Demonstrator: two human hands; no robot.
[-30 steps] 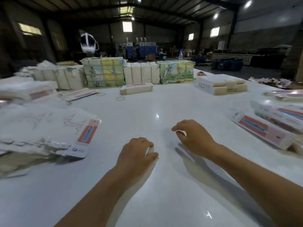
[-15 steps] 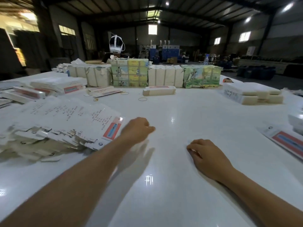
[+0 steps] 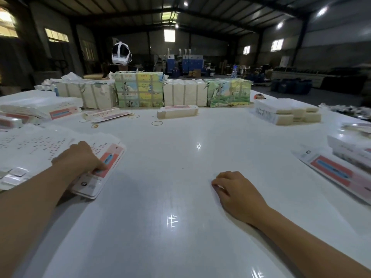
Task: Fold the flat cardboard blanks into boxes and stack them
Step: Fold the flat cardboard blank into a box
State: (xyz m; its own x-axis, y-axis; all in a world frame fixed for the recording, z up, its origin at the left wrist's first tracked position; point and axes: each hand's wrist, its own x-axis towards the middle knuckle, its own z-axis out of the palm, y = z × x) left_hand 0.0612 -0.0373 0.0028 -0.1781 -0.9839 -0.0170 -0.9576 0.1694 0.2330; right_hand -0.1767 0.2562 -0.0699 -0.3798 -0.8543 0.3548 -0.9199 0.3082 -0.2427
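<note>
Head view is showing the left hand (image 3: 80, 158) lying on the fanned pile of flat blanks (image 3: 40, 149) at the table's (image 3: 180, 177) left edge, fingers curling onto the top sheet's pink printed panel, so a fresh blank is apparently being picked. The right hand (image 3: 234, 189) is resting loosely curled and empty on glossy white. Next comes peeling one thin, slick card free without dragging its neighbours.

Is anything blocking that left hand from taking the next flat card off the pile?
Nothing visible does. The left hand already rests on the top blank of the pile; the white table beside it looks bare.
</note>
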